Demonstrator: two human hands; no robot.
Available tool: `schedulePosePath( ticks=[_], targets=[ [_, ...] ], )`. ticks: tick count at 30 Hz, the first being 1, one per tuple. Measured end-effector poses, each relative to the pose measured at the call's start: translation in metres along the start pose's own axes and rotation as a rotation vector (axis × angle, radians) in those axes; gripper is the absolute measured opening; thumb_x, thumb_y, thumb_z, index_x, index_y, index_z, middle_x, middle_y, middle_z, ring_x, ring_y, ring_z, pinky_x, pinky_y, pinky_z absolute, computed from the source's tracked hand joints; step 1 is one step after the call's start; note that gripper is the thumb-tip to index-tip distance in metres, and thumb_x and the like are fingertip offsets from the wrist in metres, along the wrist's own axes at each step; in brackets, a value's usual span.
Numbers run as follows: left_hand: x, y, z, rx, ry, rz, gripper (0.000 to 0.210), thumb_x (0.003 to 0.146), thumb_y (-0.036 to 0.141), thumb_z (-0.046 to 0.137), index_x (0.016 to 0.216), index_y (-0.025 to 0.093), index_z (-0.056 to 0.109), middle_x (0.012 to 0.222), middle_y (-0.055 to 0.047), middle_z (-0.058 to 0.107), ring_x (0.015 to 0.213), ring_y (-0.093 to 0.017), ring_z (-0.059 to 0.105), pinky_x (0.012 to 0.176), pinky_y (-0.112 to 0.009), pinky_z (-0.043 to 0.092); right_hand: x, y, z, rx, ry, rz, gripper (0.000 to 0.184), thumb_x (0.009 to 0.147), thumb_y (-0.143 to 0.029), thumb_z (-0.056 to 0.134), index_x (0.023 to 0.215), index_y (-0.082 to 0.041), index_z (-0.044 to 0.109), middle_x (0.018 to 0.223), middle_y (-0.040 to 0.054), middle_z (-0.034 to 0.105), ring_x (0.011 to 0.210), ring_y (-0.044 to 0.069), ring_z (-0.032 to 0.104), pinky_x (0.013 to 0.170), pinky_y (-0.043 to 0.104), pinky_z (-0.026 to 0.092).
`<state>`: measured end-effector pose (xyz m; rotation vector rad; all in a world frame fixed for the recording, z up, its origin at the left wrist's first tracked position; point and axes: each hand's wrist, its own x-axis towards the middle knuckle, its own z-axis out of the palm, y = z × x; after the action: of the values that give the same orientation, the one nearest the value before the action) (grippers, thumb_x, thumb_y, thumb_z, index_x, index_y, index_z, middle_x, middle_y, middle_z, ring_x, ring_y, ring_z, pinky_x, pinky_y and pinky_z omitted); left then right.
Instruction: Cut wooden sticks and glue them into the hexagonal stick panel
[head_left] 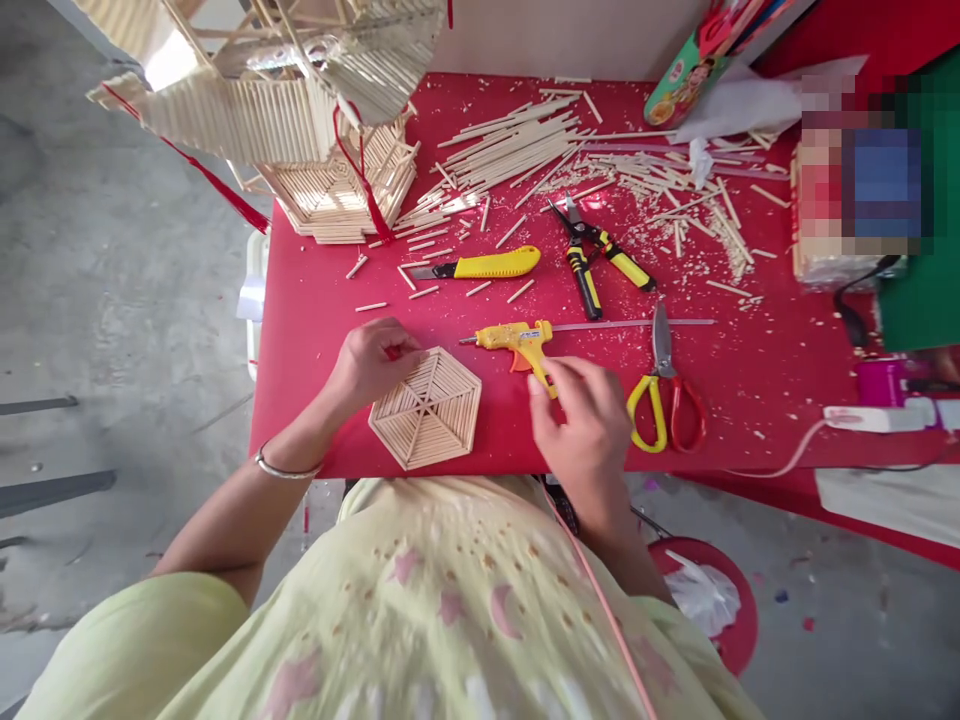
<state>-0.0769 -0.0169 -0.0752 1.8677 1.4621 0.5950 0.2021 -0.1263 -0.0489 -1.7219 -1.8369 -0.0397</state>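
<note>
A flat hexagonal panel of thin wooden sticks (455, 410), with spokes meeting in the middle, lies near the table's front edge. My left hand (377, 358) is closed at its upper left edge, fingertips pinched there and partly hidden. To the right, a yellow hot glue gun (506, 337) points left, a clear glue stick (637, 323) trailing from its back. Thumb and fingers of my right hand (589, 410) close around the lower end of its handle. Scissors (661, 370) with one yellow and one red handle lie just right of that hand.
Behind are a yellow utility knife (495, 263), black-and-yellow pliers (589, 255) and piles of loose sticks (517, 145). A stick-built model with red tassels (337, 190) stands at the back left. A white plug strip (874, 417) with cables sits at right on the red table (315, 300).
</note>
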Motion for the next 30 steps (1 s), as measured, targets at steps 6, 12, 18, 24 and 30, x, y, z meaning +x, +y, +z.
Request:
schedulePosePath(
  ticks=[6,12,18,24,30],
  targets=[
    [-0.006,0.001,0.005,0.008,0.043,0.033,0.017,0.085,0.032,0.070,0.080,0.018,0.079,0.083,-0.003,0.070,0.073,-0.014,0.062,0.069,-0.028,0.047,-0.006,-0.017,0.030,0.149,-0.143,-0.052,0.025,0.104,-0.028,0.060,0.126,-0.023,0.072,0.118,0.0099,0.074,0.111,0.023,0.069,0.099,0.038,0.056],
    [-0.009,-0.005,0.009,-0.007,0.087,0.072,0.018,0.088,0.034,0.070,0.082,0.019,0.080,0.085,-0.003,0.070,0.075,-0.015,0.064,0.070,-0.028,0.049,-0.008,-0.012,0.035,0.133,-0.176,-0.022,0.026,0.106,-0.027,0.057,0.125,-0.023,0.073,0.118,0.0110,0.075,0.110,0.025,0.068,0.098,0.041,0.055],
    [-0.011,-0.004,0.012,-0.044,0.121,0.048,0.019,0.089,0.034,0.071,0.083,0.019,0.080,0.084,-0.004,0.069,0.073,-0.015,0.062,0.067,-0.028,0.048,-0.007,-0.025,0.048,0.181,-0.246,-0.082,0.025,0.106,-0.025,0.055,0.123,-0.022,0.073,0.113,0.0098,0.075,0.106,0.024,0.067,0.098,0.042,0.054],
    [-0.012,-0.006,0.016,-0.037,0.133,0.067,0.019,0.091,0.035,0.072,0.085,0.019,0.081,0.084,-0.004,0.069,0.075,-0.015,0.062,0.070,-0.029,0.049,-0.008,-0.025,0.053,0.179,-0.221,-0.118,0.023,0.105,-0.023,0.057,0.121,-0.020,0.073,0.111,0.0091,0.075,0.103,0.023,0.066,0.097,0.039,0.054],
    [-0.012,-0.012,0.017,-0.033,0.125,0.075,0.023,0.093,0.039,0.071,0.086,0.022,0.083,0.086,-0.004,0.072,0.079,-0.018,0.066,0.077,-0.031,0.051,-0.011,-0.034,0.061,0.189,-0.264,-0.148,0.026,0.105,-0.025,0.057,0.126,-0.021,0.072,0.115,0.0106,0.072,0.104,0.023,0.064,0.095,0.039,0.055]
  ],
)
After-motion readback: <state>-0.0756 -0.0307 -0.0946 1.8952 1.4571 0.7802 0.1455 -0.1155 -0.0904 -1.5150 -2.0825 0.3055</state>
